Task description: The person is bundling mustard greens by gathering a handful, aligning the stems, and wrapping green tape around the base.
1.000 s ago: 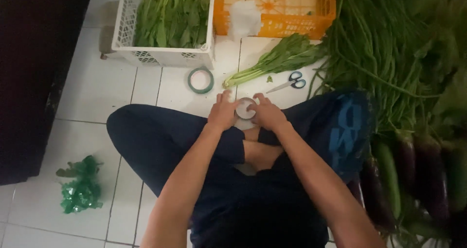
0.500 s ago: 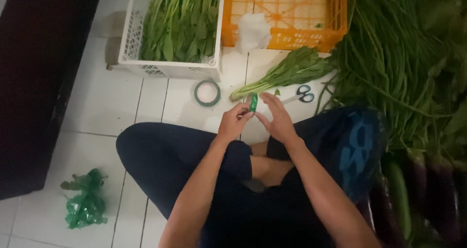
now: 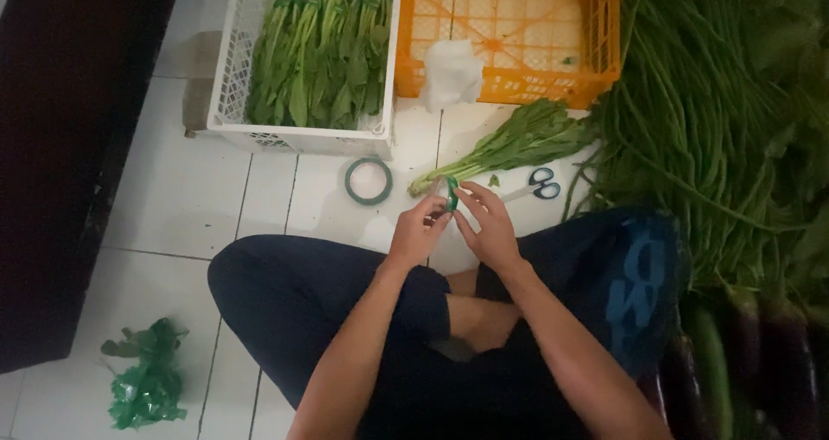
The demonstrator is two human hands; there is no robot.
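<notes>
I sit cross-legged on a white tiled floor. My left hand (image 3: 418, 230) and my right hand (image 3: 489, 224) meet in front of my knees, both pinching a small roll of green tape (image 3: 451, 194) held on edge between the fingertips. Just beyond the hands lies a bundle of leafy greens (image 3: 509, 145) on the tiles, stems pointing toward me. A second green tape roll (image 3: 369, 181) lies flat on the floor to the left of the bundle. Scissors with blue handles (image 3: 537, 184) lie to the right of my hands.
A white crate (image 3: 233, 86) holds bundled greens. An orange crate (image 3: 509, 34) beside it holds white crumpled paper (image 3: 451, 73). Long beans (image 3: 725, 103) are piled at right, eggplants (image 3: 760, 362) lower right. Green plastic scraps (image 3: 142, 386) lie at lower left, dark furniture (image 3: 60, 146) at left.
The tape roll in my hands has turned from flat-on to edge-on. My hands have shifted slightly forward, toward the bundle of greens.
</notes>
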